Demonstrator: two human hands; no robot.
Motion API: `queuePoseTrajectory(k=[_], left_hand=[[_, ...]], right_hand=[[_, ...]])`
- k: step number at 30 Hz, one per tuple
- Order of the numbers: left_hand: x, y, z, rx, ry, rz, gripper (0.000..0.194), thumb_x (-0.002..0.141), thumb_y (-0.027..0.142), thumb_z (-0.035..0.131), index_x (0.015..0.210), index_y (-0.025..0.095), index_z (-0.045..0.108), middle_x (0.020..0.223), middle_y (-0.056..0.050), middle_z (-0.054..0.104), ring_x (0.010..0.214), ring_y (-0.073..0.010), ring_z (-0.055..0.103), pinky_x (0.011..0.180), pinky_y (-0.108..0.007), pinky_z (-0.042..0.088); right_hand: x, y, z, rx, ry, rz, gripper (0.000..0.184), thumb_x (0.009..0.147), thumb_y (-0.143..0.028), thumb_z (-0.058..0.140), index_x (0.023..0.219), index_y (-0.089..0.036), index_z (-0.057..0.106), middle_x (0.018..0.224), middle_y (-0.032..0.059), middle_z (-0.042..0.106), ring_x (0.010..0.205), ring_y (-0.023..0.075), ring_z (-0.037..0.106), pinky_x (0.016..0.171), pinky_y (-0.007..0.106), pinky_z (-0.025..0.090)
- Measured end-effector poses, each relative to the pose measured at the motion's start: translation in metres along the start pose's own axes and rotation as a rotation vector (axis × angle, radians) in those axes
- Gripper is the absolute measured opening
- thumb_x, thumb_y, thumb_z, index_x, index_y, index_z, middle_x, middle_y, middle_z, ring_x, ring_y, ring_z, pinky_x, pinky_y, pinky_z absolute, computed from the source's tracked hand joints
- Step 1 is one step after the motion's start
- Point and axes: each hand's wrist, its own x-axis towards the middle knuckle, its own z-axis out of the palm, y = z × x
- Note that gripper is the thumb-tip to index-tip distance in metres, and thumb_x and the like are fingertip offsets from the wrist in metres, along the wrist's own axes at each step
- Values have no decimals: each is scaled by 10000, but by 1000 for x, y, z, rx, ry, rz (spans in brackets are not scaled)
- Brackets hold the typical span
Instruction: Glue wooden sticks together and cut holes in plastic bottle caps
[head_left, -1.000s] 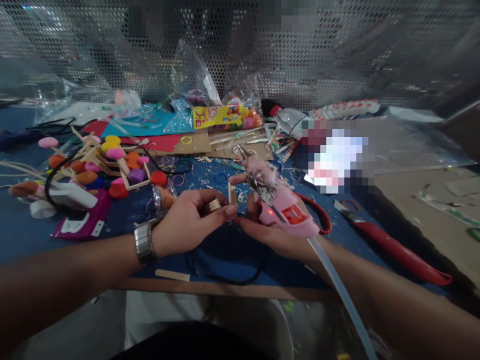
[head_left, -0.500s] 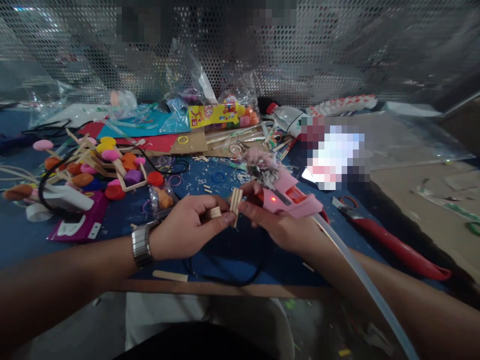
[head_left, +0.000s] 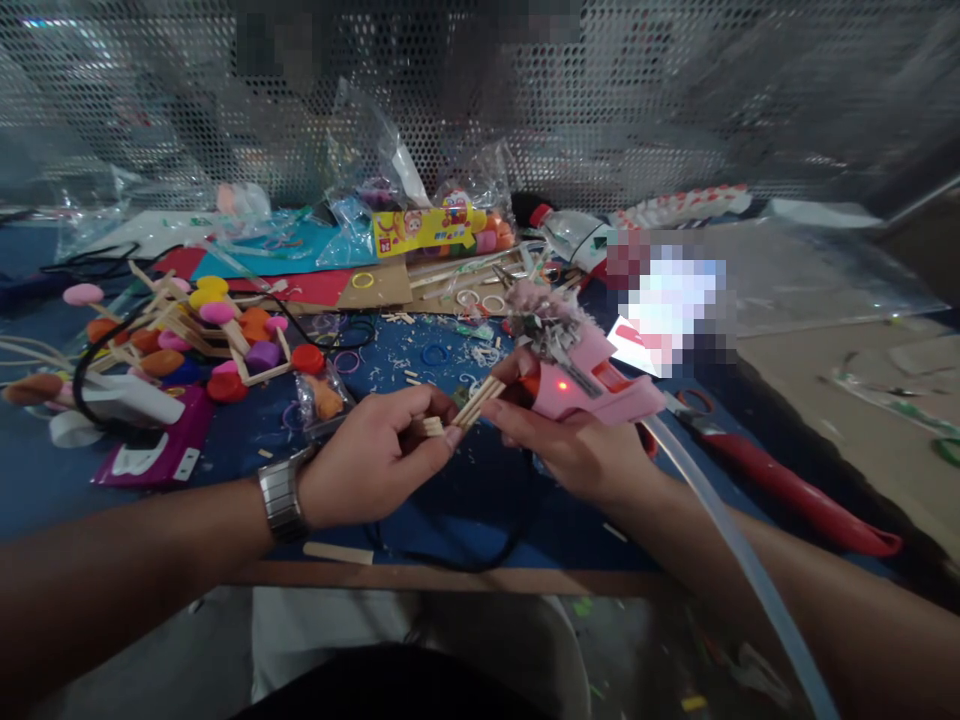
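Observation:
My left hand (head_left: 364, 455), with a metal watch on its wrist, is closed on a few short pieces of craft stick (head_left: 429, 427) pinched at the thumb. Between both hands runs a small bundle of craft sticks (head_left: 478, 400), slanting up to the right. Its lower end touches my left fingertips, and my right thumb and fingers pinch the upper end. My right hand (head_left: 589, 450) also holds a pink hot glue gun (head_left: 619, 397), its red light on and dried glue and fluff about its nozzle end. A long clear glue stick (head_left: 712, 510) trails from its back.
Left stands a craft-stick structure with coloured clay lumps (head_left: 217, 330), beside a purple packet (head_left: 161, 440). Red-handled cutters (head_left: 795, 490) lie right, near a lit phone screen (head_left: 667, 310). Behind are a bottle (head_left: 577, 235) and a yellow-labelled clay pack (head_left: 427, 228). Scraps litter the blue tabletop (head_left: 405, 350).
The stick bundle has tipped from near upright to a slant toward the right. My right hand and the glue gun have shifted slightly right; my left hand has hardly moved.

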Motion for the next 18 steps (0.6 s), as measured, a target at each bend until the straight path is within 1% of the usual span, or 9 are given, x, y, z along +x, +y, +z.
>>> queuePoseTrajectory(k=[5, 8, 11, 15, 18], left_hand=[[0, -1, 0, 41, -6, 11, 255, 978, 378, 503, 888, 168, 617, 678, 23, 533, 585, -111, 451, 527, -231, 354], [0, -2, 0, 44, -8, 9, 270, 985, 394, 497, 878, 172, 607, 695, 16, 543, 602, -116, 461, 537, -235, 358], [1, -2, 0, 29, 11, 9, 259, 988, 385, 498, 877, 177, 606, 685, 22, 537, 601, -116, 462, 538, -235, 358], [1, -3, 0, -1, 47, 21, 258, 990, 385, 513, 874, 178, 614, 655, 35, 519, 586, -110, 452, 540, -230, 361], [0, -4, 0, -38, 53, 25, 244, 979, 383, 541, 883, 175, 623, 666, 32, 539, 595, -109, 470, 546, -227, 374]], right_hand=[[1, 1, -4, 19, -4, 32, 247, 775, -344, 770, 870, -246, 564, 758, -18, 604, 594, 145, 547, 597, 316, 494], [0, 4, -7, -12, -2, 44, 245, 793, -396, 773, 858, -251, 587, 759, -12, 607, 626, 166, 567, 608, 331, 490], [0, 4, -6, -33, -24, 38, 266, 818, -452, 761, 857, -245, 599, 725, -21, 593, 593, 157, 548, 573, 320, 475], [2, -2, -2, -115, -108, 39, 367, 781, -531, 790, 751, -230, 584, 607, -28, 556, 535, 148, 515, 519, 310, 451], [4, -7, 1, -117, -155, 34, 399, 786, -546, 789, 644, -240, 577, 558, -13, 550, 507, 151, 505, 490, 319, 448]])
